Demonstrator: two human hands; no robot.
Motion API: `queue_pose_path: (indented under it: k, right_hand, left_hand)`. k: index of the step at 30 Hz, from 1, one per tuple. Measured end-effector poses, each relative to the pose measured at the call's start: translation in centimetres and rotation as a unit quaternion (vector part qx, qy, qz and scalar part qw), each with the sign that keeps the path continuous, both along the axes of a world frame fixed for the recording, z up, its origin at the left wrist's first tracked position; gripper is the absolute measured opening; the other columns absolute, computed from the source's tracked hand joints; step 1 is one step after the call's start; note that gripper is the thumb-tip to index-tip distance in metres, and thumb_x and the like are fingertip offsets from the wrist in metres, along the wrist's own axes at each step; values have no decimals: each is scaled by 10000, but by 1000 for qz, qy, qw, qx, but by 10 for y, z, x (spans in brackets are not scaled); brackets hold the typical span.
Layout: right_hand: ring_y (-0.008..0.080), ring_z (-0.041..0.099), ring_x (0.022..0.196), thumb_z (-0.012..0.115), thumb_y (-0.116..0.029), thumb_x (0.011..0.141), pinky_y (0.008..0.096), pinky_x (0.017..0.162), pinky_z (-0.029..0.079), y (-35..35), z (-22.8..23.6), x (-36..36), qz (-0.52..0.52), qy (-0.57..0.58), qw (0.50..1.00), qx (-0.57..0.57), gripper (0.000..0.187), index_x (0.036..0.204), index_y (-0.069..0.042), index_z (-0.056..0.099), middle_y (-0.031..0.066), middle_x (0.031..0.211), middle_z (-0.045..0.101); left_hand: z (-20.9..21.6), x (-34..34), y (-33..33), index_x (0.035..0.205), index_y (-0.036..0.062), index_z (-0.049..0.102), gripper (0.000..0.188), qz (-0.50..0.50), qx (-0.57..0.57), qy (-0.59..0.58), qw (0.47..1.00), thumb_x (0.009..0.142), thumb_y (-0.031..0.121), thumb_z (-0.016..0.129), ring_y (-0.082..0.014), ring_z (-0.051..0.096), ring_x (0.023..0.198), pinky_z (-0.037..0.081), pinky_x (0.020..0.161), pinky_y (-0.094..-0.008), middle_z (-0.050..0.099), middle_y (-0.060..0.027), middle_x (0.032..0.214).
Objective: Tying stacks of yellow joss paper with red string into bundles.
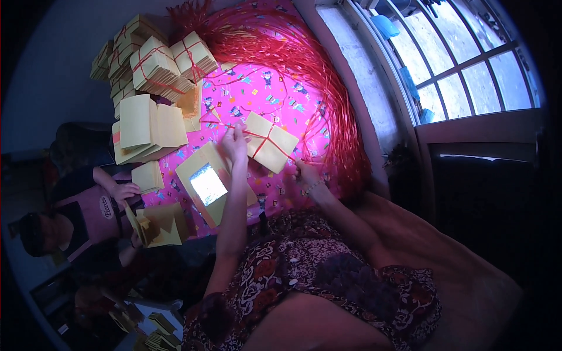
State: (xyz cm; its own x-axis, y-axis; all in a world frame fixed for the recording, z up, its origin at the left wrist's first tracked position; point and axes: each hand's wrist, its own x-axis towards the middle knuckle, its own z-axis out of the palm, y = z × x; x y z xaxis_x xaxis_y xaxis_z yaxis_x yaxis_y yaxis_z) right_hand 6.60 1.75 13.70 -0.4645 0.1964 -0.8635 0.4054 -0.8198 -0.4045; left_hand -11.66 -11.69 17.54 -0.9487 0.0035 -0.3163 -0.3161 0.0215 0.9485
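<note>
A stack of yellow paper envelopes [270, 146] lies on the pink patterned cloth [257, 88], crossed by red string [264, 139]. My left hand [235, 143] pinches one end of the string at the stack's left edge. My right hand [305, 174] grips the other end just below the stack's right corner. Both arms reach forward over my floral dress.
Tied envelope bundles [158, 64] pile at the back left, loose envelopes [146, 126] beside them. A big heap of red string [304, 64] curves along the wall. A phone with a lit screen [207, 183] rests on envelopes. Another person [88, 216] at left folds envelopes. A window is at right.
</note>
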Motion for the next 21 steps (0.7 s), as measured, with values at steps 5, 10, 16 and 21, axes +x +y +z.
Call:
queue_pose_path:
  k: [5, 10, 16, 21]
  right_hand:
    - [115, 465, 509, 584, -304, 918, 280, 465, 433, 4, -13, -3, -50, -27, 998, 6, 246, 762, -119, 540, -21, 580, 455]
    - [145, 381, 389, 561, -278, 930, 328, 394, 351, 7, -36, -11, -11, -72, 994, 82, 288, 707, -111, 489, -4, 495, 389]
    - [134, 358, 374, 551, -274, 935, 311, 393, 321, 10, -38, -18, 25, -73, 994, 82, 285, 693, -134, 497, -7, 494, 411]
    - [111, 408, 441, 591, -259, 911, 275, 420, 332, -13, -26, -42, 14, -52, 994, 96, 245, 708, -137, 527, -28, 560, 475]
  left_hand:
    - [-4, -31, -21, 989, 27, 683, 237, -32, -226, 149, 962, 952, 196, 522, -113, 611, 627, 504, 566, -255, 677, -58, 766]
    - [-44, -55, -19, 999, 43, 700, 236, -78, -155, -2, 985, 954, 196, 526, -145, 633, 700, 480, 616, -274, 692, -51, 814]
    - [-71, -65, -26, 1106, -6, 632, 258, -54, 63, -197, 977, 957, 176, 526, -183, 632, 897, 529, 748, -306, 665, -104, 1005]
    - [-80, -92, -56, 1103, -4, 604, 226, -157, 122, -332, 922, 939, 139, 544, -206, 659, 837, 560, 722, -316, 669, -103, 963]
